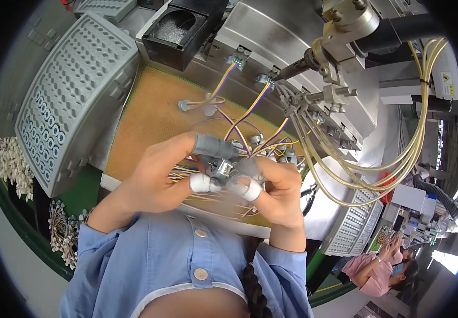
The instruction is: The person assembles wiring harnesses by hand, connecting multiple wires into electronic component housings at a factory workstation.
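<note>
My left hand [157, 172] is closed, its taped thumb and forefinger pinching a small silvery metal part [221, 168] over the middle of the work mat. Right beside it my right hand [278, 192] is also closed, thumb and forefinger pressed together in translucent finger covers. Between those fingertips I cannot make out what is held, as they are blurred. Around both hands lie yellow and purple wires [247, 114]. Several run up to small circuit boards [265, 79] clamped at a metal fixture. More small motor-like parts [257, 139] sit just beyond my fingertips.
A grey tray [88, 58] with round parts stands left, another tray [353, 228] right. A black box of granules [173, 26] is at the back. A soldering head [306, 62] and pale tubes [422, 127] overhang the right. A co-worker in pink [372, 273] sits far right.
</note>
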{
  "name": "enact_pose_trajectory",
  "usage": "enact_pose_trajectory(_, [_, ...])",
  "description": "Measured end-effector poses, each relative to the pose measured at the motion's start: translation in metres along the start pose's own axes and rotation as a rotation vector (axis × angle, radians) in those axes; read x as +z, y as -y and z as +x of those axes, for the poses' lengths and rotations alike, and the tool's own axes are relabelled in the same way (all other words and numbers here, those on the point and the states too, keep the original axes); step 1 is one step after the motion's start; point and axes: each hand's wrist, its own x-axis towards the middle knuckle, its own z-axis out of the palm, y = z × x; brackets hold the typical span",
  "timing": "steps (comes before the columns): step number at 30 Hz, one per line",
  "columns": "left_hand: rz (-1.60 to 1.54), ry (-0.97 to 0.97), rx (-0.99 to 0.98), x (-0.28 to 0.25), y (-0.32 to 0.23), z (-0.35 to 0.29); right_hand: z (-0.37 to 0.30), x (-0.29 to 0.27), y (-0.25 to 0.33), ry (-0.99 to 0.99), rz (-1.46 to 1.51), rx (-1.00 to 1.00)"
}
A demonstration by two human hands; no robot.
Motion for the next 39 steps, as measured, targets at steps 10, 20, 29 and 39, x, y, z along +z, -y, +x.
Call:
enact_pose_trajectory(10, [0.151, 0.005, 0.093, 0.0, -0.007, 0.014, -0.008, -0.01, -0.001, 0.031, -0.157, 0.138])
enact_pose_trajectory(20, [0.38, 0.099, 0.356, 0.0, 0.001, 0.015, -0.001, -0.023, 0.01, 0.236, 0.135, 0.429])
enact_pose_trajectory(29, [0.445, 0.274, 0.464, -0.002, -0.001, 0.054, -0.002, -0.035, -0.037, 0.177, 0.448, 0.362])
enact_pose_trajectory(39, [0.824, 0.232, 0.156, 0.018, 0.059, 0.016, -0.04, -0.043, -0.053, -0.299, 0.514, 0.149])
